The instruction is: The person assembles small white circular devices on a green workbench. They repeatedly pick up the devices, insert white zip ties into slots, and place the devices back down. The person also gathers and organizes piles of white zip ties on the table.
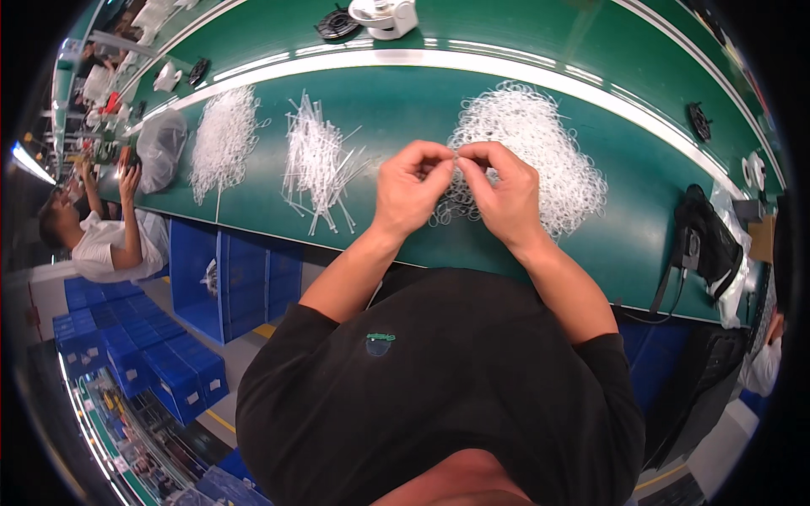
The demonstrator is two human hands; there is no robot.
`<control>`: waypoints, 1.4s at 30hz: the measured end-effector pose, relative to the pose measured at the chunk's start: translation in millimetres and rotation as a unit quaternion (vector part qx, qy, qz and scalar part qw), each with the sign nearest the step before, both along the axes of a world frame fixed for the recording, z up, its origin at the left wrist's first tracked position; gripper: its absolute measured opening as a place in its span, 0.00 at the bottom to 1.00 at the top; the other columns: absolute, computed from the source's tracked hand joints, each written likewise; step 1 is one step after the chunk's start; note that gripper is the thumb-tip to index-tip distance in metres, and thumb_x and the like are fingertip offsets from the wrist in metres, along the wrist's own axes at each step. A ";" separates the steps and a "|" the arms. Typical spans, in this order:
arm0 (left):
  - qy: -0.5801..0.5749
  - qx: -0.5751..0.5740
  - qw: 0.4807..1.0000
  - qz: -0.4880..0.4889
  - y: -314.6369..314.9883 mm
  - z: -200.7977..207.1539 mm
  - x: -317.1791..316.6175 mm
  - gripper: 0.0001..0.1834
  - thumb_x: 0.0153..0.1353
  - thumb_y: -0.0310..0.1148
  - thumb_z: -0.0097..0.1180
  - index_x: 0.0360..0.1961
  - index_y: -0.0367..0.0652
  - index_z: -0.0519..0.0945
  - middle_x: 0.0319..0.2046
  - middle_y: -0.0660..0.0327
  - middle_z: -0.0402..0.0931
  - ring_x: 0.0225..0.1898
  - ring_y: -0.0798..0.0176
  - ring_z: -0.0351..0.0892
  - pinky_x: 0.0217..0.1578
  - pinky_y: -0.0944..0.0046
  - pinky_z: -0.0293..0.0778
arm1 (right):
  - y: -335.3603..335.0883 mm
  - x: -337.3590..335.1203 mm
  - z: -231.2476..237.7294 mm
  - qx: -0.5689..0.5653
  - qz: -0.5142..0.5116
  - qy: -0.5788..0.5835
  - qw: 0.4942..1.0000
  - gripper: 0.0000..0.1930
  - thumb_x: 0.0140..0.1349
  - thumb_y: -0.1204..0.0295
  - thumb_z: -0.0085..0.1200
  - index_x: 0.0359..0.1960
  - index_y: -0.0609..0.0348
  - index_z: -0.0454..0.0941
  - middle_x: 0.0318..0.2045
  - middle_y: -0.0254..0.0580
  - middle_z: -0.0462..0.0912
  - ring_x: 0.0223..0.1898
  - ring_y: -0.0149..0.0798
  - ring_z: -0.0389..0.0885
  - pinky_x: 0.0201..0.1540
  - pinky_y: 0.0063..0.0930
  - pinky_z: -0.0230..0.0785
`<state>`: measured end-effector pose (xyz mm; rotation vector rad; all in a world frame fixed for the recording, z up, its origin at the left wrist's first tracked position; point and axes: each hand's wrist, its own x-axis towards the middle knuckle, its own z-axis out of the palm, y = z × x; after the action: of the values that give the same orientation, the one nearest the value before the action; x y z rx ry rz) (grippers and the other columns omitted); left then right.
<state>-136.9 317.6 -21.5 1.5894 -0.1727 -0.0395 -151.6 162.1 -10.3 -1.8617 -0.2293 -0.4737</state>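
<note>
My left hand (410, 187) and my right hand (504, 190) meet fingertip to fingertip over the green table. Thumb and forefinger of each are pinched together. Whatever lies between the fingertips is too small to make out. Behind and beside my right hand spreads a big heap of white looped strips (564, 173), like closed cable ties. To the left of my left hand lies a loose pile of straight white strips (316, 156), which look like cable ties. Farther left sits another pile of thin white looped strips (224, 139).
A clear plastic bag (160, 152) rests at the table's left end, near a co-worker (118, 240). Beyond a white rail, a conveyor (506, 25) carries white and black parts. A black bag (704, 240) with a cable lies at right. Blue bins (198, 274) stand below left.
</note>
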 end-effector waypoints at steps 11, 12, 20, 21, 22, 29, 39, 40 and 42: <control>-0.093 0.276 0.956 0.023 55.2 10.1 32.2 0.07 0.60 0.28 0.64 0.37 0.37 0.83 0.32 0.61 0.81 0.31 0.70 0.79 0.34 0.69 0.76 | -25.6 3.1 3.0 -0.147 -0.018 -0.033 0.988 0.05 0.57 0.77 0.62 0.35 0.58 0.80 0.28 0.40 0.83 0.27 0.41 0.79 0.42 0.34 0.70; -0.107 0.323 0.938 0.063 70.3 10.4 39.3 0.06 0.59 0.28 0.64 0.36 0.37 0.82 0.30 0.61 0.81 0.31 0.69 0.79 0.34 0.69 0.76 | -31.5 2.6 1.3 -0.138 -0.029 -0.018 0.990 0.05 0.57 0.77 0.62 0.35 0.57 0.81 0.29 0.39 0.83 0.29 0.42 0.79 0.44 0.34 0.68; -0.063 0.502 0.855 0.115 137.2 7.9 52.2 0.05 0.54 0.28 0.65 0.32 0.40 0.84 0.31 0.55 0.80 0.34 0.55 0.81 0.37 0.57 0.75 | -48.9 2.3 1.4 -0.143 -0.082 0.021 0.986 0.06 0.58 0.75 0.63 0.36 0.58 0.81 0.32 0.38 0.84 0.35 0.40 0.79 0.44 0.34 0.68; -0.071 0.516 0.848 0.096 137.3 5.4 53.2 0.05 0.54 0.28 0.65 0.32 0.41 0.84 0.31 0.55 0.80 0.34 0.54 0.80 0.38 0.56 0.75 | -47.7 2.2 1.2 -0.146 -0.077 0.015 0.986 0.06 0.58 0.75 0.63 0.36 0.57 0.81 0.32 0.38 0.84 0.35 0.40 0.79 0.44 0.34 0.68; -0.078 0.530 0.840 0.078 137.1 2.6 54.3 0.05 0.54 0.28 0.65 0.32 0.41 0.84 0.31 0.55 0.79 0.35 0.52 0.80 0.38 0.55 0.74 | -46.4 2.1 1.0 -0.149 -0.072 0.009 0.986 0.06 0.58 0.75 0.63 0.36 0.57 0.81 0.32 0.37 0.84 0.35 0.40 0.79 0.44 0.34 0.68; -0.108 0.604 0.790 -0.003 130.4 10.2 58.2 0.03 0.57 0.28 0.62 0.32 0.43 0.83 0.32 0.55 0.77 0.37 0.48 0.79 0.38 0.52 0.74 | -46.6 1.2 -0.6 -0.149 -0.050 0.012 0.987 0.06 0.57 0.75 0.63 0.36 0.56 0.81 0.31 0.36 0.83 0.34 0.39 0.79 0.46 0.34 0.67; -0.207 0.333 0.920 0.005 122.6 17.3 65.3 0.03 0.63 0.24 0.58 0.36 0.39 0.78 0.34 0.58 0.78 0.34 0.57 0.78 0.39 0.60 0.75 | -38.6 -0.2 5.3 -0.140 -0.023 -0.008 0.990 0.08 0.57 0.75 0.63 0.38 0.57 0.81 0.34 0.39 0.83 0.36 0.42 0.79 0.46 0.35 0.69; -0.169 0.239 0.956 0.011 116.0 19.9 64.3 0.02 0.64 0.24 0.57 0.37 0.39 0.77 0.35 0.59 0.79 0.34 0.61 0.78 0.38 0.63 0.75 | -34.7 0.1 7.3 -0.130 -0.022 -0.009 0.991 0.08 0.57 0.75 0.63 0.38 0.58 0.80 0.34 0.40 0.83 0.37 0.42 0.80 0.46 0.35 0.70; -0.129 0.090 0.987 -0.019 102.4 29.7 59.6 0.05 0.70 0.28 0.54 0.42 0.37 0.74 0.40 0.60 0.79 0.34 0.72 0.75 0.37 0.69 0.74 | -23.7 2.2 12.8 -0.103 -0.003 -0.039 0.994 0.09 0.56 0.76 0.63 0.39 0.59 0.80 0.35 0.41 0.83 0.39 0.44 0.81 0.46 0.35 0.72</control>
<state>-77.3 419.9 8.2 1.7695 -0.4109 0.1244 -149.5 138.4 2.5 -2.0474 -0.3364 -0.5435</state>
